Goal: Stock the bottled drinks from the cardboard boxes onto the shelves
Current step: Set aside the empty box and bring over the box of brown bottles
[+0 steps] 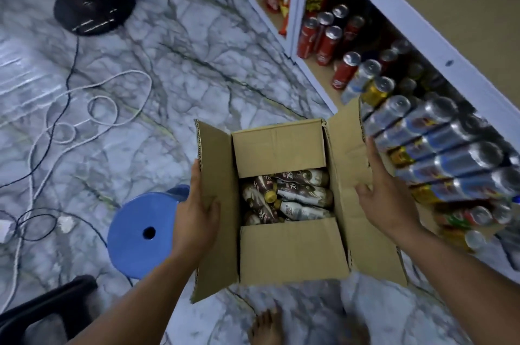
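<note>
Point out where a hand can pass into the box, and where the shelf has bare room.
Hand gap: the opening over the bottles, between the far and near flaps of the box. Bare board: the shelf edge before the red cans. Crowded: the silver cans.

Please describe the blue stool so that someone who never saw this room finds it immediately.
Find the open cardboard box of bottles beside the shelves. Just left of it, partly behind the left hand gripping the box's flap, stands the stool: round like the black fan base, but blue with a centre hole.
</note>
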Demonstrator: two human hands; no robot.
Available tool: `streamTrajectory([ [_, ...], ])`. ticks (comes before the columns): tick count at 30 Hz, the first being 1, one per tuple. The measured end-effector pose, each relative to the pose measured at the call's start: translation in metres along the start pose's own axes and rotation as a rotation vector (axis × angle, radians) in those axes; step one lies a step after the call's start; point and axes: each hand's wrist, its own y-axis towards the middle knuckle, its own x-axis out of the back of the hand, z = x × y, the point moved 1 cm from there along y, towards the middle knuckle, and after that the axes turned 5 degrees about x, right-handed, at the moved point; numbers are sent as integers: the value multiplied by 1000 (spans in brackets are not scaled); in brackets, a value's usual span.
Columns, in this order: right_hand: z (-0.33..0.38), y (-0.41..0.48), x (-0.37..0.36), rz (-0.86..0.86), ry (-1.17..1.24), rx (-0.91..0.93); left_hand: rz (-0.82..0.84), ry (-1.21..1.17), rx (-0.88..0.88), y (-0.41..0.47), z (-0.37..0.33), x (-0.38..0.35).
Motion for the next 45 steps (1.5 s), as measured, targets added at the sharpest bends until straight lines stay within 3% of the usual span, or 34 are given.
streamTrajectory([
  [8, 13, 90, -22, 40, -61, 166, -84, -71, 145, 37, 10, -16],
  [19, -5, 175, -41, 160, -73, 217, -136, -120, 329, 71, 1, -64],
  [32, -27, 215, -41, 208, -29, 259, -216, -174, 419, 80, 1, -86],
  [39, -28, 216, -39, 210, -26, 274, -225, -94, 347, 81, 4, -89],
  [45, -40, 219, -50, 170, -324, 531, -222, 309, 188, 85, 2, -95],
])
